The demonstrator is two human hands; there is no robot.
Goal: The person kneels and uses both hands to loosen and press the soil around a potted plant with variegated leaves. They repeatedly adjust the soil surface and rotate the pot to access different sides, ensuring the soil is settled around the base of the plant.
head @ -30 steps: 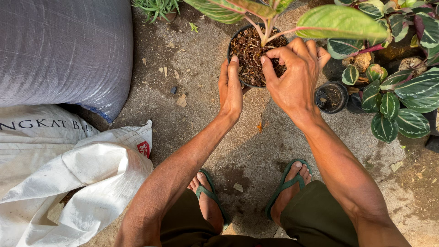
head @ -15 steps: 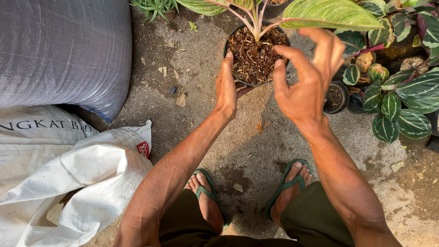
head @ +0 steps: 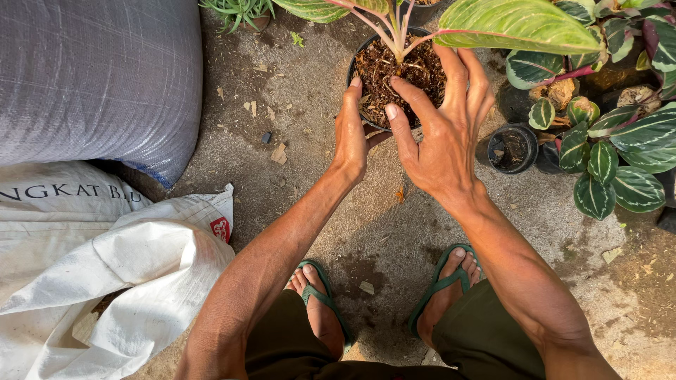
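Black plastic pot (head: 360,67) of dark, chunky potting mix on the concrete ground (head: 296,176), just beyond two feet in green sandals (head: 443,285); pink-stemmed plant (head: 394,32) rising from its middle, one broad green leaf (head: 517,24) spreading to the right. Left hand (head: 350,130) flat against the near-left wall of the pot, fingers together, steadying rather than gripping; same place as a second ago. Right hand (head: 443,130) changed: a second ago cupped low over the rim, now lifted and spread, fingers apart, index finger angled down toward the mix, clamped on nothing; looks like pressing or levelling of the mix around the stem. Pot nearer the middle of the view than before, though possibly only through a shift of the head camera. Small empty black pot (head: 512,148) just right of that hand; striped-leaf plants (head: 620,162) further right. Grey woven sack (head: 98,77) and open white sack (head: 120,274) well apart to the left.
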